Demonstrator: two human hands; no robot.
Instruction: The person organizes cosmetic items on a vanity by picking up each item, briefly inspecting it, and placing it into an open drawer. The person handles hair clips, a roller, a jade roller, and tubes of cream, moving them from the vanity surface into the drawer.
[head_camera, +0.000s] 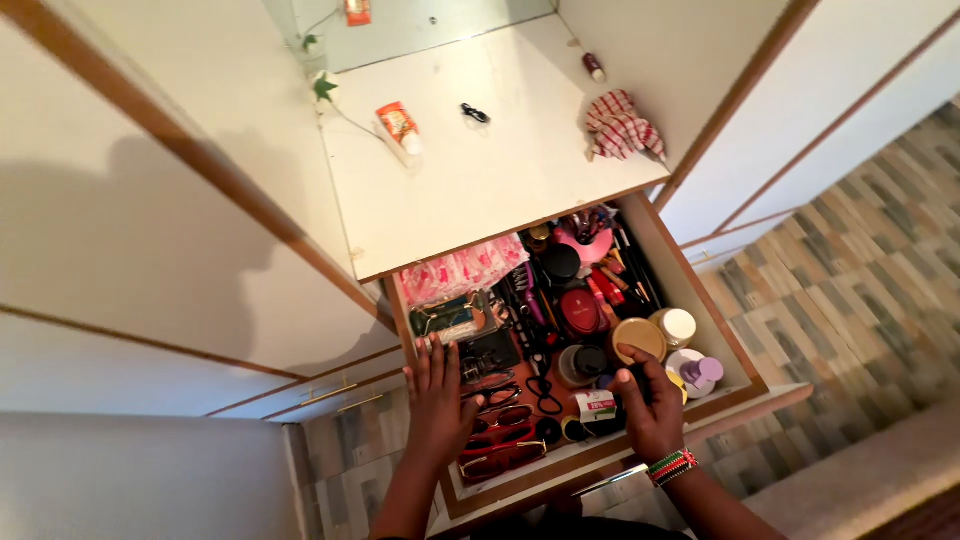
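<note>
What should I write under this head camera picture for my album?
Two hands, left hand and right hand, reach into a crowded open drawer.

1 head camera looks steeply down, close above an open drawer (700, 300)

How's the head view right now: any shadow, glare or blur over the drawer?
Head view: the drawer is evenly lit and fairly sharp, with no glare. A large soft shadow falls on the cupboard door at left. Straight edges bow from the wide lens. The left hand and right hand look slightly soft.
</note>
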